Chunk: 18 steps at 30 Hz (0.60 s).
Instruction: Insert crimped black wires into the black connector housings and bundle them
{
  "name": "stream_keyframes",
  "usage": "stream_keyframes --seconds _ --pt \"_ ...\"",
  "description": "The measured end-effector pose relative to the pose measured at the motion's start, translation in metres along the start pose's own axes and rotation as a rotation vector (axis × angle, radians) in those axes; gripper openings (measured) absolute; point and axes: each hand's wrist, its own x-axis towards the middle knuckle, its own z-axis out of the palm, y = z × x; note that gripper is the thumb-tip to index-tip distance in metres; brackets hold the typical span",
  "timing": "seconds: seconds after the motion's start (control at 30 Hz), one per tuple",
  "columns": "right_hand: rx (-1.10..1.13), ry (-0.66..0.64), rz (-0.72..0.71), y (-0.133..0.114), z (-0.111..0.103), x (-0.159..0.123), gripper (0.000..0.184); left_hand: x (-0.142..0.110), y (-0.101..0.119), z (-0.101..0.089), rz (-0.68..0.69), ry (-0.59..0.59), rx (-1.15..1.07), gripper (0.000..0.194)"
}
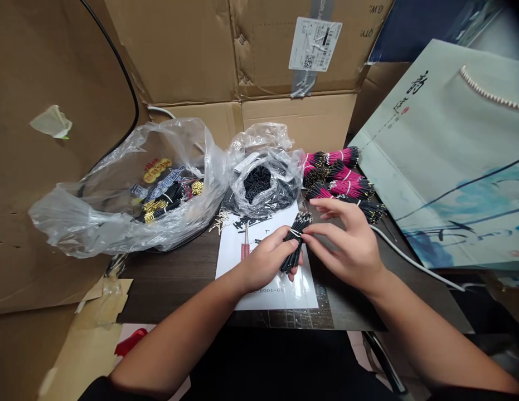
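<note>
My left hand [265, 259] is closed round a bundle of short black wires [296, 239] with gold tips, held over a white printed sheet [267, 289] on the dark table. A pale band circles the bundle's middle. My right hand [347, 239] pinches at that band with thumb and forefinger, its other fingers spread out. Behind my right hand lie several bundles of pink and black wires [343, 178].
A clear bag of small black tubes [263, 181] stands behind the sheet. A larger clear bag [129, 195] at the left holds more wire bundles. Cardboard boxes [259, 55] wall the back and left. A pale paper gift bag [451, 150] leans at the right. A white cable [413, 262] crosses the table.
</note>
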Motion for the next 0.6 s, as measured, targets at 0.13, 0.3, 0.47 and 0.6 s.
stream_keyframes --seconds 0.13,0.3,0.47,0.6 --pt "-0.146 -0.044 -0.042 -0.006 -0.004 0.004 0.015 0.001 -0.004 0.001 0.02 0.077 0.095 0.029" --pt "-0.33 -0.156 -0.109 -0.016 -0.004 0.012 0.006 0.004 -0.013 0.001 0.044 0.169 0.307 0.032" --pt "-0.312 -0.167 -0.156 -0.014 -0.001 0.018 0.006 0.005 -0.016 0.004 0.065 0.208 0.353 0.03" --pt "-0.264 -0.091 -0.121 -0.007 0.002 0.019 0.005 0.004 -0.014 0.005 0.101 0.203 0.318 0.03"
